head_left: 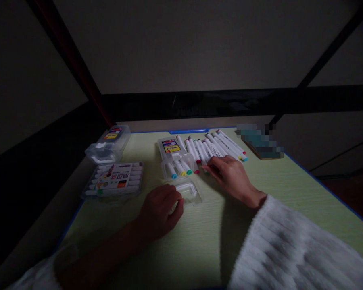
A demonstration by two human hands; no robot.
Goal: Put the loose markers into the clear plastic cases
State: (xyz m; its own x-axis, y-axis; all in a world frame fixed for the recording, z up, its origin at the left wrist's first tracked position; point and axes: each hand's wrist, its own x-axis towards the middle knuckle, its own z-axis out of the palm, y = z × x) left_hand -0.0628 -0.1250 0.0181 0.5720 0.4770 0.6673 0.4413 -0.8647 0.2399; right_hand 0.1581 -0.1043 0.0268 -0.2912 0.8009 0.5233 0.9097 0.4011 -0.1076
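Note:
In the middle of the table stands a clear plastic marker case (169,155) with its flap folded open towards me. Markers with blue, yellow and green ends (181,167) lie inside it. My left hand (160,209) is curled, thumb and fingers closed at the left edge of the clear flap (189,191). To the right of the case, my right hand (230,175) pinches a marker (205,168) with a green end, mostly covered by the fingers. Just beyond that hand, several white markers (214,147) lie side by side, with coloured ends.
At the left are a closed case filled with markers (115,177) and, behind it, another clear case (110,141). A teal flat object (260,141), partly blurred out, lies at the back right. A blue edge runs round the pale green table (278,177).

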